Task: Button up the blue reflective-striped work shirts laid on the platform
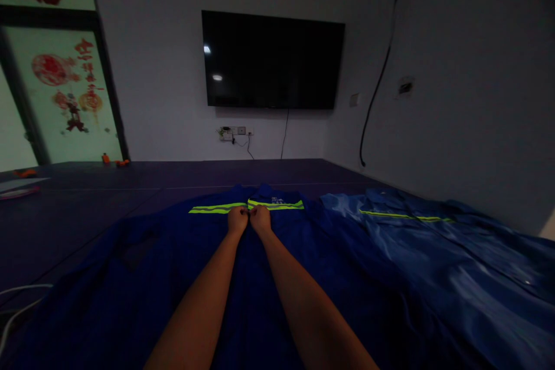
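Observation:
A dark blue work jacket (pixel 208 243) lies spread out, collar away from me, with yellow-green reflective strips across its chest. Both arms reach forward over it. My left hand (pixel 238 219) is closed on the jacket's front edge near the inner end of the left strip. Right beside it, my right hand (pixel 260 218) is closed on the opposite front edge, just under the right strip and a small white print. The fingertips almost meet at the front opening; the exact pinch is too small and dark to make out.
A lighter blue jacket (pixel 416 243) with one yellow strip lies to the right. White cable (pixel 21 300) loops at the lower left. Small orange objects (pixel 122 163) stand near the glass door (pixel 65 92). A television (pixel 273 60) hangs on the far wall; a black cable (pixel 381 78) dangles at the right.

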Available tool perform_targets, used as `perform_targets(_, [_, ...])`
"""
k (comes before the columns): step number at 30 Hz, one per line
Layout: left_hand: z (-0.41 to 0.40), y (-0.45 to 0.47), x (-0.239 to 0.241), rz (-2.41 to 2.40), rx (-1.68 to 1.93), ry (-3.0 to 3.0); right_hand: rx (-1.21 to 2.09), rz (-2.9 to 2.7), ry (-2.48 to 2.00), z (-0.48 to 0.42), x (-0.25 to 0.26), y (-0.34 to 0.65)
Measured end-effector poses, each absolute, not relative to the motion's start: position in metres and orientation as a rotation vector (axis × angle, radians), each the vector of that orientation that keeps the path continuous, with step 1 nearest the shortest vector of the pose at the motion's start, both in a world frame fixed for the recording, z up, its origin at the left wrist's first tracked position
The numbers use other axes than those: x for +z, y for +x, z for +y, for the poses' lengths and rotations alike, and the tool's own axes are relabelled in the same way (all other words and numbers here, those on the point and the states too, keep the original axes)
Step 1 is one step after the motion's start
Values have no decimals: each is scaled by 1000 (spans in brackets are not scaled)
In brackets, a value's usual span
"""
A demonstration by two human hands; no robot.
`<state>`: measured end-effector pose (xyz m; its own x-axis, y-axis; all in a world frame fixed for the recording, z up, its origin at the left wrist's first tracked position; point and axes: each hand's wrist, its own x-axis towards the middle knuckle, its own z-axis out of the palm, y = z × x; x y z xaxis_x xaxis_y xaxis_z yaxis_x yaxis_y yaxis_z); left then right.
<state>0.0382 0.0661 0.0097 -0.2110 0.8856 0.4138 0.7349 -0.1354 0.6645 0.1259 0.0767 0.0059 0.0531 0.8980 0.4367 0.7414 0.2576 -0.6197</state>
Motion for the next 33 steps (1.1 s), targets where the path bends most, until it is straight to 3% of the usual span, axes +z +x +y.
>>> perform_targets(33, [68, 37, 6, 1884, 1351, 1852, 221, -1643, -1547, 78, 1, 126])
